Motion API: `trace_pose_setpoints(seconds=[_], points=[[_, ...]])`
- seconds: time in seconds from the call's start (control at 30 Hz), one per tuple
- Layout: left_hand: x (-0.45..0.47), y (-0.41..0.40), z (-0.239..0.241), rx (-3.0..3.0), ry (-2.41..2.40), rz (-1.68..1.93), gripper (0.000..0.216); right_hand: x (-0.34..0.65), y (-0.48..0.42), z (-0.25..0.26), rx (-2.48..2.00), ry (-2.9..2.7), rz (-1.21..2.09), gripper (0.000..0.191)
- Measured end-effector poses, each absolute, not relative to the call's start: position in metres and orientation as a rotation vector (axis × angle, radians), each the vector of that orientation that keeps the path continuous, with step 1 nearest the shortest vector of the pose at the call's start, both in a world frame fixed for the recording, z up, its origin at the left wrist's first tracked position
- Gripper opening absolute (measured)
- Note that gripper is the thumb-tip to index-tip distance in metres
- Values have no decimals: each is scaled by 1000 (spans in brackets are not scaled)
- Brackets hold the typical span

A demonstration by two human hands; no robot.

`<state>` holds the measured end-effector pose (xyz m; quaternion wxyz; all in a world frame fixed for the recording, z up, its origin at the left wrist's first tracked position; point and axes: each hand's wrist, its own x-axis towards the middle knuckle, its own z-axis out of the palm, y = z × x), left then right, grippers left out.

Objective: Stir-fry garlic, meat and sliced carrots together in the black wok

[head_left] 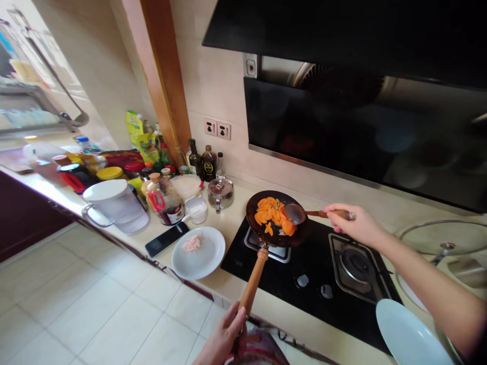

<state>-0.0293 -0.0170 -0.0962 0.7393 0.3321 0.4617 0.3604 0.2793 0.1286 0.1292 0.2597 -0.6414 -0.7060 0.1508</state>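
Note:
A dark frying pan (253, 223) holding orange carrot slices (274, 215) sits on the left burner of a black gas hob (304, 268). My left hand (224, 337) is closed round the end of the pan's long wooden handle (253, 279), near the counter's front edge. My right hand (352, 223) grips the wooden handle of a metal spatula (294, 214), whose blade rests in the pan on the right side of the carrots.
A white plate (201, 256) with pale meat pieces lies left of the hob, beside a black phone (166, 238). Further left stand a white jug (114, 205), jars, bottles and a steel pot (220, 193). A glass lid (445, 238) and another white plate (407, 334) are on the right.

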Motion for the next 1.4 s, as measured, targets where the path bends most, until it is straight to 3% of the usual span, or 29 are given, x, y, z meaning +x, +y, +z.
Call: trace_pose_setpoints(seconds=[0.23, 0.33, 0.47, 0.57, 0.73, 0.87, 1.17, 1.4], points=[[-34, -15, -113, 802, 974, 822, 62, 259, 158, 89, -1733, -1309, 678, 30], [-34, -13, -116, 785, 990, 813, 66, 249, 151, 80, -1643, -1452, 755, 32], [-35, -14, -118, 678, 1008, 860, 63, 275, 152, 103, -1623, -1703, 690, 27], [-37, -17, -119, 591, 1032, 916, 60, 306, 176, 111, -1683, -1550, 709, 24], [-38, -17, -116, 599, 1069, 939, 54, 316, 202, 64, -1588, -1269, 891, 27], [-37, -18, -116, 668, 1107, 904, 58, 296, 173, 34, -1479, -1326, 998, 36], [-39, -18, -121, 788, 1121, 822, 64, 292, 78, 81, -1480, -1644, 917, 36], [-37, -18, -115, 787, 1114, 840, 67, 285, 84, 22, -1501, -1336, 878, 43]])
